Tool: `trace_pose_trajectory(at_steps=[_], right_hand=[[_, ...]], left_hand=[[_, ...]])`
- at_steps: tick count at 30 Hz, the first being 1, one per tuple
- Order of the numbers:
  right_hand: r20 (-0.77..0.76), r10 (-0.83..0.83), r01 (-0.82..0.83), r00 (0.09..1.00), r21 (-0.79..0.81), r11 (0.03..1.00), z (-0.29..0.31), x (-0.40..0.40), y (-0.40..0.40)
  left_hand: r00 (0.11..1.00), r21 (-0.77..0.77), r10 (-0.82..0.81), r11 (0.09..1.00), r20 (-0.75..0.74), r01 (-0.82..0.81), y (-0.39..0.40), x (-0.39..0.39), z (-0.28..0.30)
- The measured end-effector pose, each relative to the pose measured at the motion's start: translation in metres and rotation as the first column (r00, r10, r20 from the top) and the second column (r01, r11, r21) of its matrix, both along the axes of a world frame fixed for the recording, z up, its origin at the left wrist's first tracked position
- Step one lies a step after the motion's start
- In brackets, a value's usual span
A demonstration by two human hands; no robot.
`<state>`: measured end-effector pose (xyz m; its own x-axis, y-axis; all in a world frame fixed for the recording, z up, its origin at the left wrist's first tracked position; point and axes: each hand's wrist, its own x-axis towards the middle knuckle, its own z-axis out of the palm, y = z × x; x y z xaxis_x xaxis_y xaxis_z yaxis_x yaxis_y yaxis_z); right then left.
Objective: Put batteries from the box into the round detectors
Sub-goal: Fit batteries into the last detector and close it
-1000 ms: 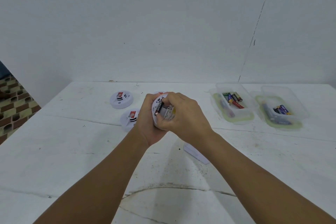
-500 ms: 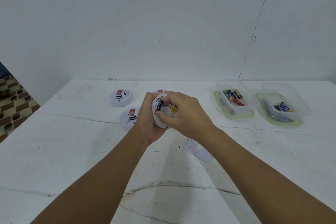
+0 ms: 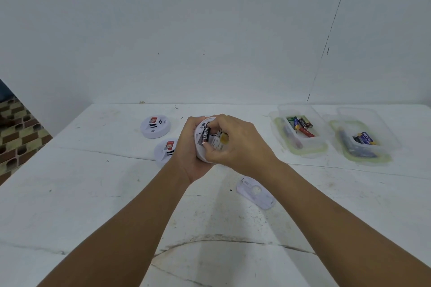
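Nearest the viewer, a loose white cover plate (image 3: 255,194) lies flat on the table (image 3: 93,193), probably set aside to expose a battery bay. Above it the two hands meet over the table's middle. The left hand (image 3: 186,158) wraps the rim of a round detector (image 3: 201,155), tilting its open back toward the viewer so the bay can be seen and the body is braced against pushing. The right hand (image 3: 238,147) curls over that back, thumb and fingertips pinching a black battery (image 3: 204,137) that lies in or at the bay; whether it is fully seated cannot be told. The step in hand appears to be pressing the cell home. Just left of the hands a second detector (image 3: 164,150) rests on the table, partly hidden by the left wrist, and a third detector (image 3: 155,126) sits farther back, apart from it. To the right, well clear of the hands, stand two clear boxes side by side: the near box (image 3: 300,150) holds several loose batteries (image 3: 300,124), and the far box (image 3: 363,157) holds a few more.
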<state>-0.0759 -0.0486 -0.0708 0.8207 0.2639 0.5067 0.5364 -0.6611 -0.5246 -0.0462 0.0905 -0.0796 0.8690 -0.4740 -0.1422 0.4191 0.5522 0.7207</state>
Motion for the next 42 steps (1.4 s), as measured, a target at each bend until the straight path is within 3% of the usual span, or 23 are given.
trace_pose_trajectory(at_steps=[8,14,18,22,26,33,37,42], right_hand=[[0.017,-0.019,0.019,1.000,0.026,0.999,-0.027,-0.006,0.003],[0.158,-0.122,0.078,0.980,0.258,0.963,-0.029,-0.013,-0.007],[-0.078,-0.155,0.171,0.985,0.580,0.796,-0.028,-0.014,-0.025],[-0.243,-0.270,0.362,0.932,0.681,0.637,-0.036,-0.007,-0.051],[-0.305,-0.344,0.458,0.888,0.654,0.602,-0.041,-0.005,-0.080],[-0.234,-0.473,0.517,0.849,0.550,0.656,-0.037,-0.012,-0.146],[-0.165,-0.600,0.612,0.782,0.384,0.691,-0.034,-0.018,-0.190],[-0.172,-0.723,0.743,0.669,0.145,0.653,-0.025,-0.023,-0.245]], left_hand=[[0.996,-0.036,0.070,0.997,-0.061,-0.072,0.003,0.008,-0.015],[0.995,0.005,0.082,0.997,-0.056,-0.082,0.004,0.014,-0.014],[0.987,-0.072,0.124,0.989,-0.098,-0.131,0.002,0.019,-0.013],[0.987,-0.096,0.106,0.988,-0.121,-0.118,-0.016,0.022,-0.011],[0.989,-0.099,0.071,0.992,-0.133,-0.084,-0.043,0.024,-0.007],[0.993,-0.031,-0.062,0.998,-0.098,0.059,-0.108,0.024,-0.001],[0.989,0.004,-0.119,0.993,-0.089,0.120,-0.145,0.025,0.000],[0.985,0.040,-0.153,0.987,-0.081,0.157,-0.184,0.024,0.004]])
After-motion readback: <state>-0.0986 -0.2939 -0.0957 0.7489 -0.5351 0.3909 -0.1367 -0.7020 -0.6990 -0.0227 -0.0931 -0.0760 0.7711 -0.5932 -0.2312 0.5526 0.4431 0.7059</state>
